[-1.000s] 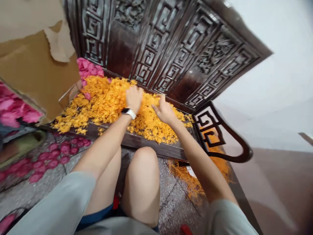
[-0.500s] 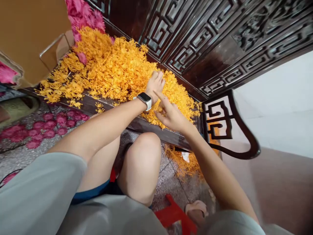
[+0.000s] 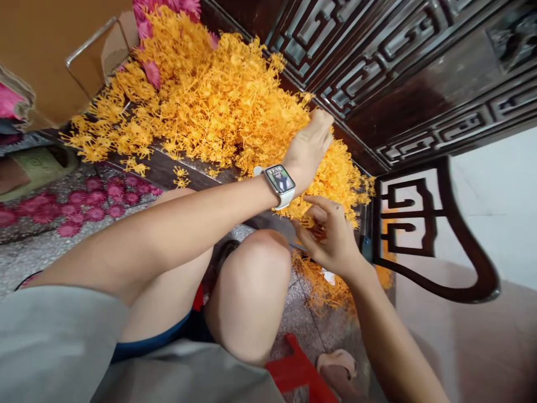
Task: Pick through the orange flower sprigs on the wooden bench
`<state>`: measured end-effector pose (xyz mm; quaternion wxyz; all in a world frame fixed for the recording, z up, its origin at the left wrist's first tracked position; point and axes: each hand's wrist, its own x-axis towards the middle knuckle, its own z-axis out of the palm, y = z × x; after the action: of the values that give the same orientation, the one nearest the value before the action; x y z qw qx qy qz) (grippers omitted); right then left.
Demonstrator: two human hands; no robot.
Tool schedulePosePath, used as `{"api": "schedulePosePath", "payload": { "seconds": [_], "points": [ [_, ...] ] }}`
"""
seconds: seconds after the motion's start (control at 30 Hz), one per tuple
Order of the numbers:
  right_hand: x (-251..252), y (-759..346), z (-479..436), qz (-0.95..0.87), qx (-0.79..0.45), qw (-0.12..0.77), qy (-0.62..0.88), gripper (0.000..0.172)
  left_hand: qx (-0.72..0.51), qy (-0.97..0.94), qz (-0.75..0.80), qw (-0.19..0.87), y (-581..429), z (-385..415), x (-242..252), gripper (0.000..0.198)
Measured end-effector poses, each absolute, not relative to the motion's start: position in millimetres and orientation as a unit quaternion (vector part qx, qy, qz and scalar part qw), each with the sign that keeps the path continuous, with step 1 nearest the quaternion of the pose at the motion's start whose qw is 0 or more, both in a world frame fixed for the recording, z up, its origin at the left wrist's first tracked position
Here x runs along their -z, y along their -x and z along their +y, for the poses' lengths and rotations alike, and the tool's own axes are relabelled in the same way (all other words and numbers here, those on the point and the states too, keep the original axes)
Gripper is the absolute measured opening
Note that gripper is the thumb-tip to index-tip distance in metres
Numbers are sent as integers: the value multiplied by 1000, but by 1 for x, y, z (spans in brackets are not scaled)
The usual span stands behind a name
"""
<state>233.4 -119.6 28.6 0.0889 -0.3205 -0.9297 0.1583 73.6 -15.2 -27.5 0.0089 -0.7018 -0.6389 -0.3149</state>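
A big heap of small orange plastic flower pieces (image 3: pixel 210 106) covers the seat of a dark carved wooden bench (image 3: pixel 377 61). My left hand (image 3: pixel 308 148), with a white smartwatch (image 3: pixel 280 182) on the wrist, reaches across into the right end of the heap with its fingers curled down into the pieces. Just below it, at the bench's front edge, my right hand (image 3: pixel 329 235) pinches a small orange piece between thumb and fingertips. My bare knee (image 3: pixel 255 280) sits under both hands.
More orange pieces (image 3: pixel 327 282) lie on the speckled floor under the bench's curved armrest (image 3: pixel 423 224). Pink flower pieces (image 3: pixel 92 201) are scattered on the floor at left and some top the heap (image 3: pixel 168 11). A cardboard box (image 3: pixel 50 50) stands at left. A red stool (image 3: pixel 297 372) and a slipper (image 3: pixel 338 366) are below.
Both hands have shifted right along the heap. My left hand went further to the right end; my right hand dropped to the bench's edge and closed its fingers on an orange piece.
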Motion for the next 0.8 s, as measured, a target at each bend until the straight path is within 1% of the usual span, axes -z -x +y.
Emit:
{"api": "schedulePosePath", "payload": {
  "seconds": [0.1, 0.17, 0.2, 0.3, 0.33, 0.37, 0.4, 0.47, 0.53, 0.57, 0.63, 0.73, 0.8],
  "points": [
    [-13, -246, -124, -920, -169, 116, 335, 51, 293, 698, -650, 63, -76, -20, 23, 54],
    [-2, -253, -126, -906, -188, 119, 360, 46, 269, 709, -648, 74, -74, -24, 14, 48],
    [4, -256, -127, -899, -194, 118, 374, 44, 254, 719, -643, 71, -70, -25, 8, 49],
    [15, -263, -125, -882, -179, 116, 420, 42, 197, 752, -627, 54, -46, -25, -15, 61],
    [16, -264, -123, -878, -165, 123, 432, 41, 182, 755, -628, 54, -33, -23, -22, 57],
    [14, -264, -120, -874, -147, 138, 442, 40, 182, 747, -637, 62, -20, -21, -28, 46],
    [11, -263, -116, -870, -127, 159, 449, 39, 189, 730, -655, 49, -5, -19, -31, 39],
    [1, -260, -104, -864, -84, 209, 449, 39, 240, 699, -673, -2, 22, -14, -32, 36],
    [-13, -257, -88, -864, -56, 242, 437, 40, 316, 656, -684, -53, 44, -11, -25, 26],
    [-19, -254, -79, -864, -55, 252, 432, 39, 333, 636, -693, -65, 53, -10, -21, 24],
    [-27, -248, -59, -850, -87, 281, 436, 37, 328, 611, -717, -72, 65, -9, -12, 26],
    [-31, -234, -30, -791, -181, 353, 466, 31, 320, 572, -751, -86, 69, -4, -2, 33],
    [-30, -223, -14, -755, -233, 385, 477, 25, 337, 544, -762, -98, 67, 1, 4, 35]
  ]
}}
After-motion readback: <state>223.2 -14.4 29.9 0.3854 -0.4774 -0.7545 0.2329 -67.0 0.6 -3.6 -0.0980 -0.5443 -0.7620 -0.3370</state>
